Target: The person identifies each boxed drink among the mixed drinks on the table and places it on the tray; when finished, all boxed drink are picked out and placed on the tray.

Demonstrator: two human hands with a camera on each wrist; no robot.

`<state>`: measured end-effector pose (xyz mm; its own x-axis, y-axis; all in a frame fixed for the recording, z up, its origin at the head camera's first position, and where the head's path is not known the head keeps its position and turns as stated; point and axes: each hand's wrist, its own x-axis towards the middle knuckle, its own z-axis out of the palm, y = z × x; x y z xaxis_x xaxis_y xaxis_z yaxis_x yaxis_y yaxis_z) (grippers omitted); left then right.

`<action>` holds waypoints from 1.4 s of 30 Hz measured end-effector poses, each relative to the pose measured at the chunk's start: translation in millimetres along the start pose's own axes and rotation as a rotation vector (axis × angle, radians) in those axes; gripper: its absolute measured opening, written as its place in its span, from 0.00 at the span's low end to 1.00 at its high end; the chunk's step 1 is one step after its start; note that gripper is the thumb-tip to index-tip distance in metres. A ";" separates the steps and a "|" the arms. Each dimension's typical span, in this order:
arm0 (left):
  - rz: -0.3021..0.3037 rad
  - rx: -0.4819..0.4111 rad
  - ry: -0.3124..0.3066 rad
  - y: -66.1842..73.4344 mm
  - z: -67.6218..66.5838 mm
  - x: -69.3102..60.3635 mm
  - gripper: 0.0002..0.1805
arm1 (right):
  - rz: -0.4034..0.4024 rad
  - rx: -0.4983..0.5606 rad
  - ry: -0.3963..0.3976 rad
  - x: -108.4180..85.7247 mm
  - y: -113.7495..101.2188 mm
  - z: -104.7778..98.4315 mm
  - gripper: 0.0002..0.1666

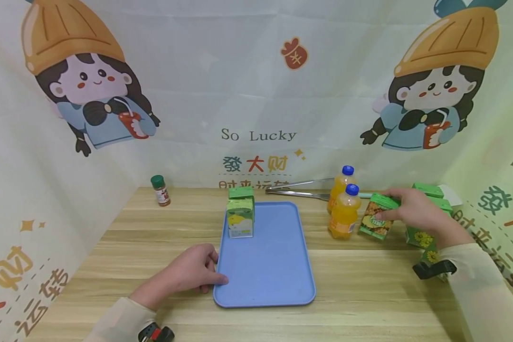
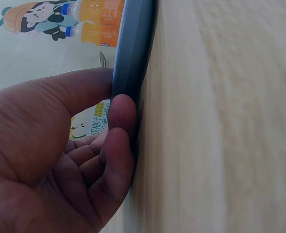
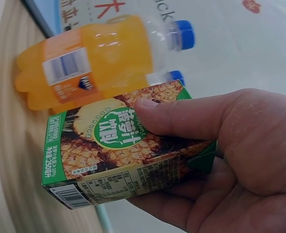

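My right hand grips a pineapple juice carton, tilted, thumb on its front. In the right wrist view the carton shows pineapple pictures and green ends; whether it touches the table I cannot tell. Just left of it stand two orange drink bottles with blue caps. My left hand pinches the left rim of a blue tray, thumb on top and fingers at its side. In the left wrist view the tray edge sits between thumb and fingers. Two green juice cartons stand at the tray's far left corner.
Several green cartons stand at the right, partly behind my right arm. Metal tongs lie behind the tray, partly hidden by the bottles. A small green-capped spice jar stands at the back left. A printed cloth hangs behind the table.
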<state>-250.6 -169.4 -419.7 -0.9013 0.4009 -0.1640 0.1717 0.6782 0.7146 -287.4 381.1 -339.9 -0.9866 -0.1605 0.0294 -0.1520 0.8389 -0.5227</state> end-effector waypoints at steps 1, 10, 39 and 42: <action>0.001 0.000 0.000 0.0 -0.1 -0.1 0.24 | -0.002 -0.004 0.002 -1.2 -1.6 -2.3 0.47; 0.001 0.001 -0.001 1.5 -1.4 -1.1 0.24 | -0.007 -0.035 0.010 -7.2 -10.8 -12.8 0.45; 0.012 -0.003 -0.006 0.0 -0.7 -0.5 0.25 | -0.118 -0.006 -0.035 -22.8 -55.3 -7.0 0.44; 0.009 0.003 -0.003 0.0 -0.1 -0.1 0.25 | -0.143 0.025 -0.038 -22.2 -61.1 -2.0 0.42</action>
<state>-250.5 -169.5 -419.5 -0.8984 0.4091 -0.1594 0.1813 0.6763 0.7140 -256.3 334.5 -307.0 -0.9521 -0.2971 0.0727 -0.2884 0.7928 -0.5369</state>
